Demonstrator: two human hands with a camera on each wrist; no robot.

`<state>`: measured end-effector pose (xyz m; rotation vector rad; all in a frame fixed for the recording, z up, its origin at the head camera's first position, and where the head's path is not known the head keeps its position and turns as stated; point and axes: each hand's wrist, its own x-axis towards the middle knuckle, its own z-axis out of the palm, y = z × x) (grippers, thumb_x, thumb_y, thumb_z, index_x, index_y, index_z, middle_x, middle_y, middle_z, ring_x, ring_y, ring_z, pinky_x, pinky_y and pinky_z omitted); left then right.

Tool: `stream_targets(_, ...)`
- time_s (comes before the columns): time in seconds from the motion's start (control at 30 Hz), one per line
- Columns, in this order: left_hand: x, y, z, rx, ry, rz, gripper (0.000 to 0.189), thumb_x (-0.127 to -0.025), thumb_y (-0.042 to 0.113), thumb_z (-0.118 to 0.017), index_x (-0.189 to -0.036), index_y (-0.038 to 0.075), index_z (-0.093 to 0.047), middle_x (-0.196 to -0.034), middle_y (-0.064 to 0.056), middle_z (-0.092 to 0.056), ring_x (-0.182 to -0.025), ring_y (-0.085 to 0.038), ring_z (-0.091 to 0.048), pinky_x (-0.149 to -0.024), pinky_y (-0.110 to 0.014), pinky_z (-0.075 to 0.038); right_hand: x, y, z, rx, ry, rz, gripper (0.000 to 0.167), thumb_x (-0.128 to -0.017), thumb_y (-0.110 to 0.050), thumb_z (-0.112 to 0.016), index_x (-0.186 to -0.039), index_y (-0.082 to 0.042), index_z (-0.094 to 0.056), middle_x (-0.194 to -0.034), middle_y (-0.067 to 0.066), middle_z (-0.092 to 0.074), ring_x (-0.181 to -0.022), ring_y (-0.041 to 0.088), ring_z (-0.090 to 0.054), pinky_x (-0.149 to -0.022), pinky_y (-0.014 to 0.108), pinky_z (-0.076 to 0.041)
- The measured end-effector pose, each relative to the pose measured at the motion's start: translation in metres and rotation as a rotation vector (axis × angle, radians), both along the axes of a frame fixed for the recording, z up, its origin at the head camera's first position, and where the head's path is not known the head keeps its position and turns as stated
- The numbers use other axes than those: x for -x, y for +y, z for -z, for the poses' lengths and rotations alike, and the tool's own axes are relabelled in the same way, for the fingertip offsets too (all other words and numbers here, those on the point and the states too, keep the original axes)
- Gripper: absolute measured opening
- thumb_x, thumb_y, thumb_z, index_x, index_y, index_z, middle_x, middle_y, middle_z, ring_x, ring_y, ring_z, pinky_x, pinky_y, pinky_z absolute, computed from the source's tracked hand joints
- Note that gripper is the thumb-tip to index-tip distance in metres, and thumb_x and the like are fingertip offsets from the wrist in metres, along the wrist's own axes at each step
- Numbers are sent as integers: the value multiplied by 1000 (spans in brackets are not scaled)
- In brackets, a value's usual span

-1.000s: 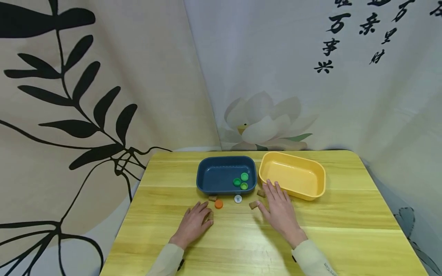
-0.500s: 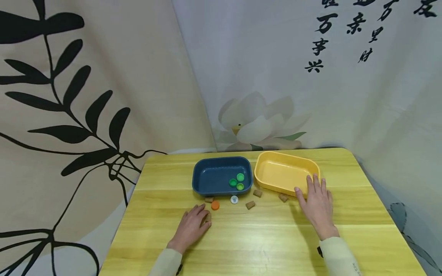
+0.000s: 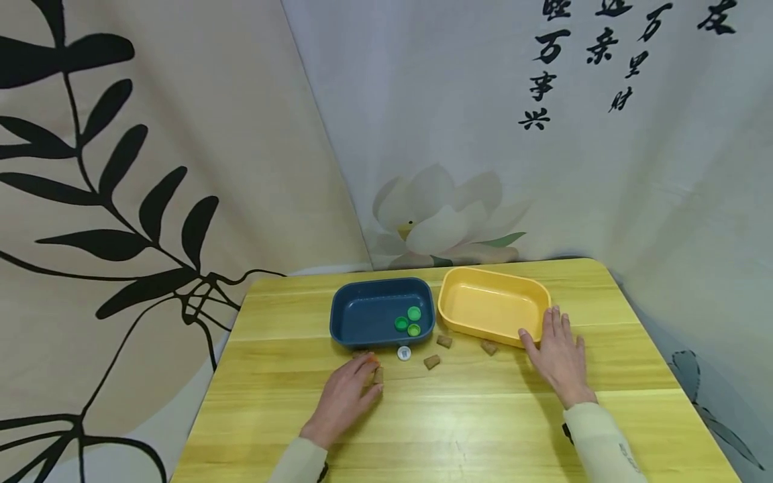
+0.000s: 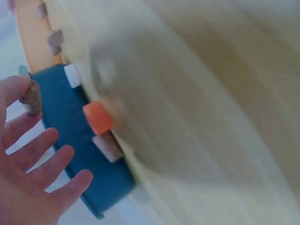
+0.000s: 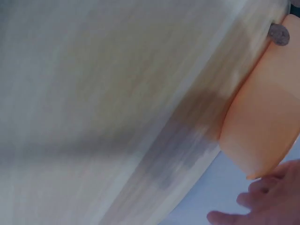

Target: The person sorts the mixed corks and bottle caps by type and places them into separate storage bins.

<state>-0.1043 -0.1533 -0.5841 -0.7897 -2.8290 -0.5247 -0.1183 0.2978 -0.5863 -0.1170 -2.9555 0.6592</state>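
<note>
Around 6 o'clock from the blue tray (image 3: 356,312), the left hand (image 3: 343,399) had a cork (image 4: 33,97) pinched, other fingers fanned, long axis roughly 12-to-6 in the head view. The right hand (image 3: 558,355), loosely spread, touched the yellow tray (image 3: 492,308) around 4 o'clock.

Pale cream sleeves (image 3: 298,463) — a small black piece (image 3: 567,433) at each cuff (image 3: 582,414) — dark lettering (image 3: 628,457) along the right sleeve (image 3: 604,443)
</note>
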Motion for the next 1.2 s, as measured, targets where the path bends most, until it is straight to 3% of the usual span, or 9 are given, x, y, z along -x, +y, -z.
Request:
stream_targets(0.33,3,22,-13,-13,-40,-26,42,-97,36,-73,-132,15,-68,-149,-8,-57,-136,-29,-55,-109,-51,-46,-2,3,1,15,-39,-64,84,-110,-51,-35,-160,12,-9,-168,30,-1,-153,52,-12,-110,81,-12)
stream_targets(0.5,10,36,-17,-31,-3,-7,45,-98,37,-72,-135,13,-67,-149,-6,-57,-137,-28,-54,-109,-51,-46,-3,6,1,12,-47,-95,82,-110,-48,-35,-161,10,-7,-169,26,3,-153,51,-10,-110,82,-11)
stream_targets(0.77,35,80,-35,-76,51,63,44,-99,36,-72,-137,15,-66,-149,-4,-57,-140,-27,-51,-111,-52,-44,-3,9,0,18,-74,-118,82,-110,-47,-36,-161,9,-5,-169,27,1,-154,51,-9,-110,81,-10)
stream_targets(0.93,51,112,-44,-44,64,89,45,-99,38,-71,-138,15,-66,-150,-4,-56,-142,-29,-49,-113,-52,-43,-3,9,1,23,-78,-125,82,-109,-45,-40,-161,9,-7,-169,28,-2,-154,51,-11,-110,81,-11)
stream_targets(1.03,61,129,-44,5,97,96,44,-100,40,-70,-137,17,-67,-147,-3,-59,-141,-27,-50,-114,-50,-42,-3,8,1,28,-74,-126,81,-109,-44,-40,-161,9,-7,-169,28,-3,-153,51,-12,-109,81,-12)
stream_targets(1.2,78,152,-35,85,145,97,42,-100,44,-69,-133,19,-69,-142,-1,-62,-136,-23,-54,-112,-48,-45,-4,8,0,30,-76,-126,81,-109,-43,-40,-161,10,-7,-169,27,0,-153,52,-11,-110,81,-12)
